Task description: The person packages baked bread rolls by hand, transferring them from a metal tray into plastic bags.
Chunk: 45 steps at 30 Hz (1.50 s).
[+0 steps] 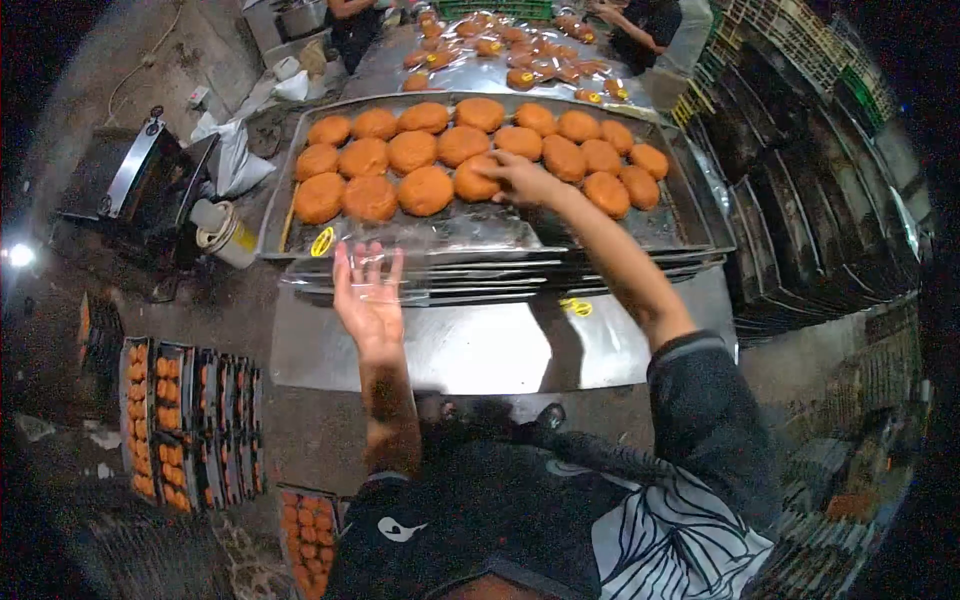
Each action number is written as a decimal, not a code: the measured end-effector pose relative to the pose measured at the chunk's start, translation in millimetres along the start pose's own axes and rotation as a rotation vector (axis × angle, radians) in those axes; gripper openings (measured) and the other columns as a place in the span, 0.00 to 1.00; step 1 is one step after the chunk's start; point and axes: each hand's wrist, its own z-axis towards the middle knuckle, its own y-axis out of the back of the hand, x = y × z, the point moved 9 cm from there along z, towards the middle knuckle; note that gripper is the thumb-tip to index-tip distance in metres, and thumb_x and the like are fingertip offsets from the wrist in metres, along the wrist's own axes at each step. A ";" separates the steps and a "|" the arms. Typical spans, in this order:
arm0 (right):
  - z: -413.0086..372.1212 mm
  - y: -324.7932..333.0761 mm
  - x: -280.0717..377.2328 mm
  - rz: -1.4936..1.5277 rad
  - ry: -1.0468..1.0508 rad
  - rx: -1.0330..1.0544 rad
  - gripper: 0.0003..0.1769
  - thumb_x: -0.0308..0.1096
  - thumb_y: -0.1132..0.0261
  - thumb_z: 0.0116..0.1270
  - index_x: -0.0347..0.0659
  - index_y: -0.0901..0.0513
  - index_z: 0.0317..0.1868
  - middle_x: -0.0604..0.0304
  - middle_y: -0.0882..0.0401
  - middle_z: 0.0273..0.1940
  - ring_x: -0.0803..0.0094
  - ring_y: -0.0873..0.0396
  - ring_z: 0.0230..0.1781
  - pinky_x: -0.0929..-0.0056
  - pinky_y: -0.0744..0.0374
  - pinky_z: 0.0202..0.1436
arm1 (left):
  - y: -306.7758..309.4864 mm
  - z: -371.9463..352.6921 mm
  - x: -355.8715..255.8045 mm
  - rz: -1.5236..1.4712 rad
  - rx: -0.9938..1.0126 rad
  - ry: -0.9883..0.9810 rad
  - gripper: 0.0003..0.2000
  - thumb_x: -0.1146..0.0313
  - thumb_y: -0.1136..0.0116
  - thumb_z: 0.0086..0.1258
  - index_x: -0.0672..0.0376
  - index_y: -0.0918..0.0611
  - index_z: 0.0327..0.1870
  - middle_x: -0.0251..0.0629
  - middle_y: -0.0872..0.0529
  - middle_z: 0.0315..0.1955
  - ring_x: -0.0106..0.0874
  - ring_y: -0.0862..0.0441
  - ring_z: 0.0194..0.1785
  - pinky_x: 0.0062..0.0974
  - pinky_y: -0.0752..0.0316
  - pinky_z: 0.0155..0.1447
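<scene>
My left hand [372, 305] is palm up in front of the baking tray [700, 205], holding a clear plastic bag [415, 268] with a yellow label. The bag lies over its upright, slightly spread fingers. My right hand [527, 182] reaches over the tray with its fingers closed on a round brown bun [472, 182] in the front row. Several more buns [413, 152] sit in rows around it. Dark bare metal shows at the front of the tray and to the right of the gripped bun.
More trays [480, 285] are stacked beneath on a metal table [450, 350]. Bagged buns [490, 47] cover the table beyond, with people [650, 35] on either side. Tall tray stacks [800, 190] line the right. Racks of buns [170, 420] stand low left, below a white bucket [228, 238].
</scene>
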 end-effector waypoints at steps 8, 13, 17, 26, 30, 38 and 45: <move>-78.8 104.0 199.1 0.108 -0.089 -0.717 0.38 0.31 0.31 0.38 0.36 0.32 0.55 0.53 0.27 0.43 0.61 0.30 0.37 0.68 0.31 0.44 | 4.2 2.2 17.0 -0.049 0.095 -0.121 0.24 0.65 0.56 0.62 0.56 0.43 0.59 0.43 0.29 0.43 0.41 0.31 0.51 0.48 0.36 0.57; -137.5 104.3 194.4 0.254 -0.294 -0.893 0.51 0.32 0.28 0.29 0.27 0.42 0.59 0.52 0.23 0.39 0.60 0.27 0.32 0.68 0.27 0.36 | -48.7 -51.2 103.9 0.036 0.321 0.218 0.25 0.59 0.58 0.59 0.57 0.40 0.58 0.42 0.30 0.51 0.41 0.33 0.55 0.44 0.38 0.59; -155.8 114.5 162.8 0.225 -0.491 -0.901 0.52 0.32 0.26 0.33 0.31 0.44 0.60 0.51 0.26 0.41 0.61 0.26 0.36 0.72 0.27 0.37 | -55.4 -88.4 168.9 -0.026 0.371 0.569 0.24 0.57 0.57 0.61 0.63 0.37 0.55 0.43 0.30 0.50 0.40 0.31 0.52 0.37 0.33 0.53; -166.5 198.0 13.8 0.269 -0.676 -0.967 0.08 0.31 0.42 0.54 0.34 0.22 0.25 0.50 0.26 0.18 0.63 0.24 0.19 0.70 0.27 0.25 | 13.8 -143.6 286.8 1.212 0.885 0.253 0.19 0.74 0.40 0.50 0.63 0.29 0.44 0.40 0.23 0.34 0.28 0.24 0.33 0.21 0.28 0.33; -131.1 179.8 23.5 0.121 -0.318 -0.785 0.29 0.38 0.40 0.56 0.33 0.37 0.55 0.46 0.38 0.56 0.54 0.34 0.52 0.65 0.35 0.56 | 89.3 -161.6 366.6 1.536 1.299 -0.167 0.14 0.70 0.40 0.48 0.63 0.23 0.37 0.50 0.22 0.32 0.47 0.27 0.41 0.35 0.32 0.47; -387.9 -53.0 81.5 1.020 -0.867 -0.031 0.15 0.39 0.45 0.61 0.34 0.23 0.37 0.59 0.21 0.30 0.78 0.27 0.30 0.75 0.27 0.35 | 90.1 -145.9 361.9 1.341 1.022 0.669 0.12 0.66 0.50 0.61 0.65 0.22 0.39 0.38 0.19 0.35 0.30 0.23 0.37 0.25 0.30 0.43; -416.9 4.0 75.1 0.540 -1.073 -0.156 0.12 0.35 0.45 0.61 0.34 0.31 0.26 0.48 0.27 0.20 0.58 0.27 0.20 0.66 0.29 0.25 | 65.1 -203.4 370.9 1.414 0.849 0.898 0.11 0.63 0.42 0.56 0.62 0.21 0.33 0.33 0.19 0.29 0.22 0.23 0.36 0.18 0.29 0.41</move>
